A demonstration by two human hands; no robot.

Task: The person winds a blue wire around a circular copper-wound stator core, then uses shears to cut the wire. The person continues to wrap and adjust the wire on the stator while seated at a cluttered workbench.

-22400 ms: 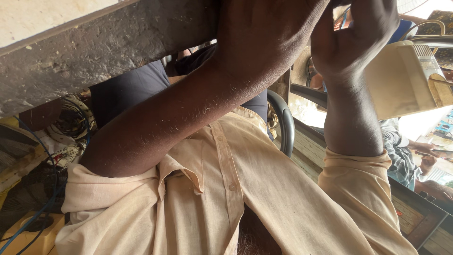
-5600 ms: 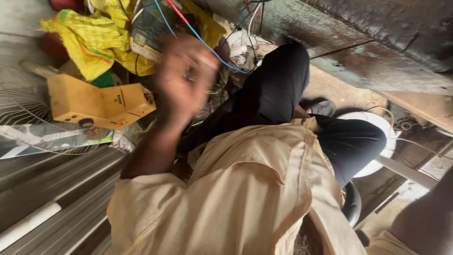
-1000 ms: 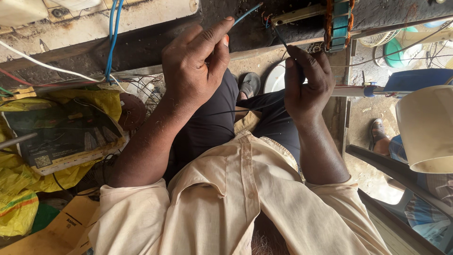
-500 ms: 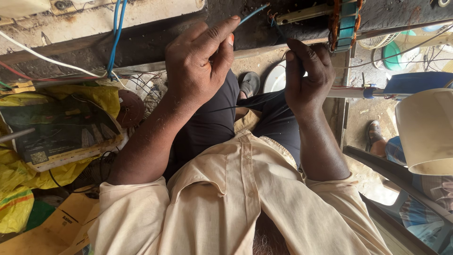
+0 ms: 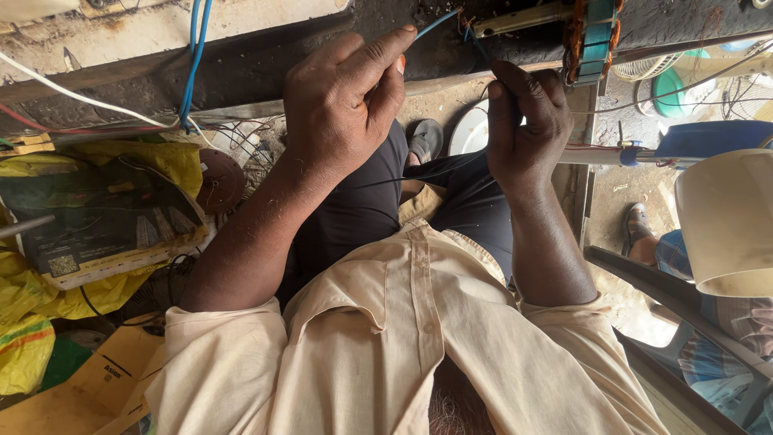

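Observation:
My left hand (image 5: pixel 346 105) is raised to the dark workbench edge (image 5: pixel 266 64), thumb and forefinger pinched on a thin blue wire (image 5: pixel 439 20) that runs toward a copper coil with a teal band (image 5: pixel 594 36). My right hand (image 5: pixel 527 129) is closed beside it, fingers pinching a thin dark wire (image 5: pixel 419 176) that trails down across my lap. Both forearms come out of cream shirt sleeves.
Blue cables (image 5: pixel 193 60) and a white cable (image 5: pixel 72 93) hang at the upper left. Yellow sheeting (image 5: pixel 32 290) and a boxed item (image 5: pixel 97 221) lie at left. A cream fan housing (image 5: pixel 725 221), a blue fan base (image 5: pixel 713 137) and another person's foot (image 5: pixel 640 234) sit at right.
Over the last second both hands have stayed at the wires near the coil, shifting only slightly; the view has drifted a little.

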